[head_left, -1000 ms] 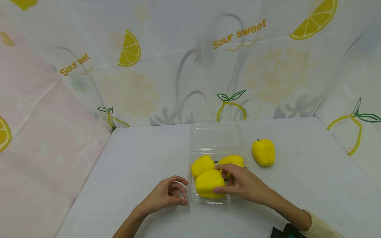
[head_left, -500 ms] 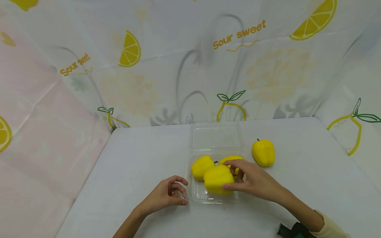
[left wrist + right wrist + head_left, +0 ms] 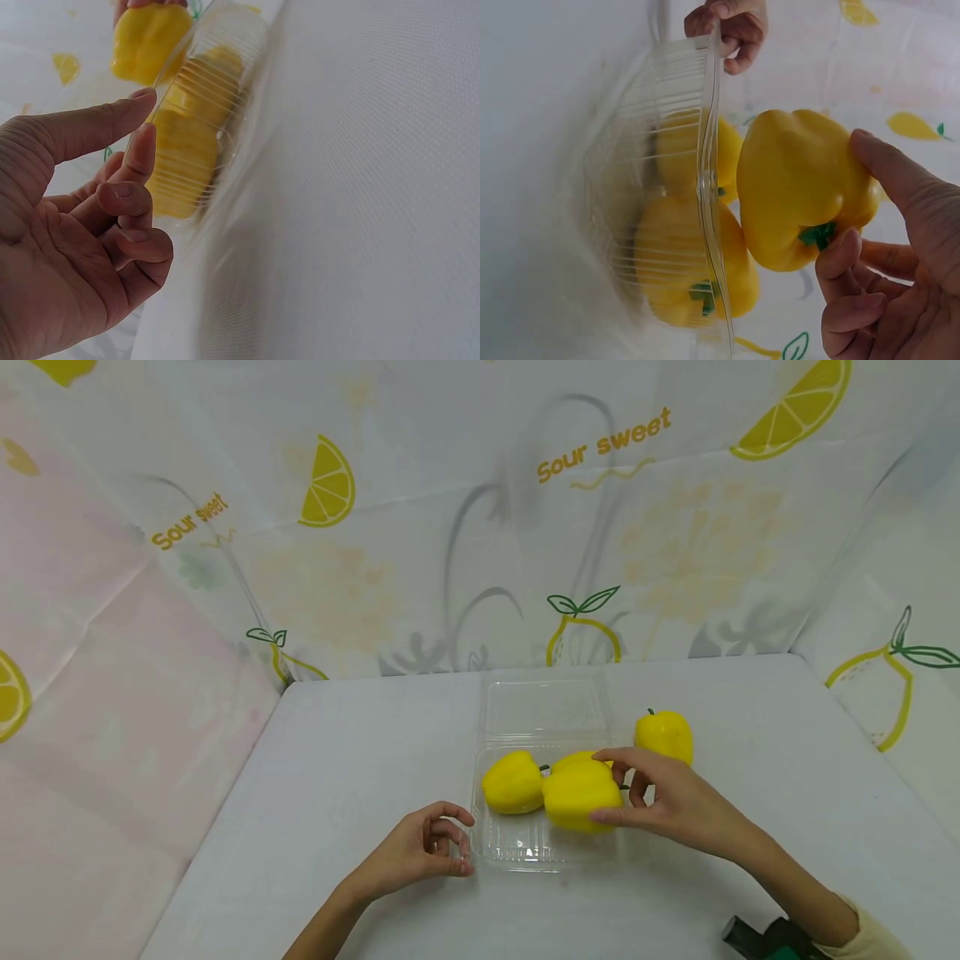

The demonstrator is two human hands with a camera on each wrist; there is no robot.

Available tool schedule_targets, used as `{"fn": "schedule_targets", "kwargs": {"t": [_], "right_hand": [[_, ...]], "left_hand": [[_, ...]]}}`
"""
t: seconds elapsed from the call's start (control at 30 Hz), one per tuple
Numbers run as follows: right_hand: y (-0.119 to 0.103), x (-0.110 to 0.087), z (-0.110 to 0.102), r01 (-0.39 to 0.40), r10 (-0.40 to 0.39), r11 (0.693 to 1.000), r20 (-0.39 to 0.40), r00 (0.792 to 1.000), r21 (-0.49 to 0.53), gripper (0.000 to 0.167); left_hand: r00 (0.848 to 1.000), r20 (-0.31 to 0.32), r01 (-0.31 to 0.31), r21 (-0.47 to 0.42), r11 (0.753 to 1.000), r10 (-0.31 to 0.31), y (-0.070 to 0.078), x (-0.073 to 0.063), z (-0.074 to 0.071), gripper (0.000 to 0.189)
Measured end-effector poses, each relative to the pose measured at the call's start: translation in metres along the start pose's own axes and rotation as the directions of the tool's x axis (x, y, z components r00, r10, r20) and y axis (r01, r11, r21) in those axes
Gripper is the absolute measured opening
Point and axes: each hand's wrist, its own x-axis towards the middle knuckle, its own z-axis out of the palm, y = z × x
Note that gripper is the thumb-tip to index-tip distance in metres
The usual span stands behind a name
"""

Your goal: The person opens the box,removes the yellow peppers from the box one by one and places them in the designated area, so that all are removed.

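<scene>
My right hand (image 3: 667,802) grips a yellow bell pepper (image 3: 579,797) between thumb and fingers. In the right wrist view, this bell pepper (image 3: 802,187) hangs above the container's rim, its green stem facing my fingers. Below lies the clear plastic clamshell container (image 3: 517,839), lid folded back. Inside it, one yellow bell pepper (image 3: 512,783) sits at the left; a second bell pepper (image 3: 572,760) at the right is mostly hidden behind the held one. My left hand (image 3: 420,847) pinches the container's left rim with thumb and index finger, its other fingers loosely curled.
Another yellow bell pepper (image 3: 664,735) stands on the white table (image 3: 360,752), right of the container, partly behind my right hand. The transparent lid (image 3: 546,706) lies toward the back. A dark object (image 3: 772,939) shows by my right sleeve. Printed cloth (image 3: 435,568) walls the back and sides.
My right hand has lifted the bell pepper from the front left of the container and carried it rightward and slightly back. The left hand has stayed at the rim.
</scene>
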Motion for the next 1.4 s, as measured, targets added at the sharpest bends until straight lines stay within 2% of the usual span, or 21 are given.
{"fn": "schedule_targets", "kwargs": {"t": [0.23, 0.5, 0.8, 1.4], "right_hand": [[0.006, -0.004, -0.011, 0.043, -0.044, 0.999, -0.031, 0.999, -0.032, 0.055], [0.012, -0.009, -0.027, 0.052, -0.055, 0.998, -0.075, 0.996, -0.044, 0.053], [0.017, -0.015, -0.049, 0.029, -0.039, 0.997, -0.128, 0.991, -0.074, 0.055], [0.039, -0.022, -0.074, -0.022, 0.001, 0.988, -0.134, 0.991, -0.154, 0.061]], "left_hand": [[1.000, 0.002, -0.004, 0.010, 1.000, 0.003, -0.003, 0.000, -0.001, 0.053], [1.000, -0.004, 0.007, 0.016, 1.000, -0.007, -0.002, 0.001, -0.001, 0.053], [1.000, -0.005, 0.015, 0.004, 1.000, -0.015, 0.002, 0.000, 0.000, 0.052], [1.000, -0.002, 0.014, 0.001, 1.000, -0.014, 0.001, 0.000, -0.001, 0.052]]}}
